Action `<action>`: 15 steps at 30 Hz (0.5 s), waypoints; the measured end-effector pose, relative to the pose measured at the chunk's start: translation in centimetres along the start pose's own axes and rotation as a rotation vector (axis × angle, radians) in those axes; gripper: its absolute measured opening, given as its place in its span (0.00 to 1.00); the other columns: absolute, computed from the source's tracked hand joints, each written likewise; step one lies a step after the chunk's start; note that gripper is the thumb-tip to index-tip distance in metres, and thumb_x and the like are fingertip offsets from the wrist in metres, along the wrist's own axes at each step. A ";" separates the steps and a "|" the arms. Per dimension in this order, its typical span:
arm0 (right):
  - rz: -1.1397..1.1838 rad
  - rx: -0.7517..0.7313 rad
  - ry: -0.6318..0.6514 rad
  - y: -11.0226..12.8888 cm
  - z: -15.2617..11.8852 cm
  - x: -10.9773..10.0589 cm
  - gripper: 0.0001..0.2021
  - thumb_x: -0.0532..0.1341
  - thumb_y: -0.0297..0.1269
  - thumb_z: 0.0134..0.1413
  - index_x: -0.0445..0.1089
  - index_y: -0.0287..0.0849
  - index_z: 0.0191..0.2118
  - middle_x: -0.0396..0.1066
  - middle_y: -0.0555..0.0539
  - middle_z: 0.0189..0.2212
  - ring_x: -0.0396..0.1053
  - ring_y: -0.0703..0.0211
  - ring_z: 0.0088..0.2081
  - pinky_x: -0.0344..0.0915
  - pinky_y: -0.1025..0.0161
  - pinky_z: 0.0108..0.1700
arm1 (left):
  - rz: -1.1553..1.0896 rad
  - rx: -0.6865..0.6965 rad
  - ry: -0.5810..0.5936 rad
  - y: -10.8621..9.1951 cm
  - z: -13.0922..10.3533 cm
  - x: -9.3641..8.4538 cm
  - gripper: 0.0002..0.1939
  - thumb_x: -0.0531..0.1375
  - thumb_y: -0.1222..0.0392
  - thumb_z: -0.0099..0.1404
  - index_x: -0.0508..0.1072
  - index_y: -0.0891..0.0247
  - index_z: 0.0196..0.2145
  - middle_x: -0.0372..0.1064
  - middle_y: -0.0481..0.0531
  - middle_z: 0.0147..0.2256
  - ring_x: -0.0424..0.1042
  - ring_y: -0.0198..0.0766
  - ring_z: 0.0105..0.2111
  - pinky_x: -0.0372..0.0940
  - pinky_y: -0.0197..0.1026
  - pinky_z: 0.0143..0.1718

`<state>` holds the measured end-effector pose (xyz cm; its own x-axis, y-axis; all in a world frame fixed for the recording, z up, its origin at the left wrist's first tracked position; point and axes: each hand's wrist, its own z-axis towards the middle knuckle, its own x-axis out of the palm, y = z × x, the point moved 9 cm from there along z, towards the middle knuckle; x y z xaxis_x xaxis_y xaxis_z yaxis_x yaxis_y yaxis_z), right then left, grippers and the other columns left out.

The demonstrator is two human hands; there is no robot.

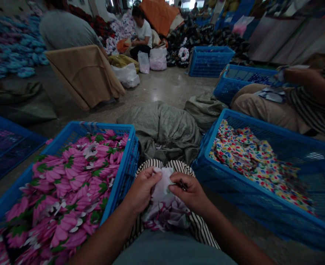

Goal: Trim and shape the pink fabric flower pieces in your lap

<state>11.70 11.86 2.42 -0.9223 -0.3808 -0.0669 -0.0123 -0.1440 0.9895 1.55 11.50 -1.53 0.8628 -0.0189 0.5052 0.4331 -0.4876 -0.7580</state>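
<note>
My left hand (142, 188) pinches the left edge of a thin white fabric piece (162, 186) above my lap. At the piece's right edge, my right hand (191, 191) is closed, thumb against fingers. A small dark metal tool (182, 184) sticks out of that hand; its kind is unclear. Below both hands, a loose heap of pink-and-white fabric pieces (166, 217) lies on my lap, over black-and-white striped cloth (206, 230). What the right fingertips grip is partly hidden.
To my left stands a blue crate (132, 134) of pink petal-shaped pieces (76, 176); to my right, another blue crate (262, 197) of colourful dotted fabric (242, 154). Grey-green sacks (165, 127) lie ahead. A person in stripes (314, 99) sits at right; others sit farther back.
</note>
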 end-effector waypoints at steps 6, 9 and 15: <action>-0.187 -0.221 0.004 1.8 -0.3 0.6 0.02 0.58 0.28 0.50 0.67 0.41 0.29 0.64 0.50 0.24 0.62 0.63 0.27 0.57 0.67 0.28 | 0.020 0.184 -0.105 -1.2 -0.8 -0.3 0.06 0.59 0.59 0.57 0.65 0.63 0.28 0.65 0.44 0.23 0.63 0.29 0.22 0.58 0.31 0.25; -0.221 -0.255 0.052 2.3 -0.4 1.2 0.03 0.57 0.28 0.51 0.67 0.41 0.30 0.64 0.50 0.24 0.62 0.63 0.27 0.57 0.66 0.29 | -0.012 0.251 -0.144 -1.8 -1.0 0.0 0.05 0.57 0.60 0.58 0.64 0.62 0.28 0.62 0.42 0.22 0.61 0.28 0.21 0.57 0.30 0.25; -0.096 -0.111 0.127 2.2 0.3 0.5 0.13 0.52 0.44 0.57 0.66 0.40 0.38 0.64 0.49 0.26 0.59 0.63 0.26 0.56 0.67 0.27 | -0.080 0.256 -0.074 -2.9 -1.1 1.1 0.08 0.56 0.58 0.59 0.61 0.62 0.25 0.53 0.39 0.15 0.51 0.26 0.15 0.49 0.29 0.17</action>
<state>11.11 11.64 4.61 -0.8628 -0.4711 -0.1832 -0.0494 -0.2821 0.9581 1.00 11.91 1.66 0.8358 0.0791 0.5433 0.5443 -0.2484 -0.8013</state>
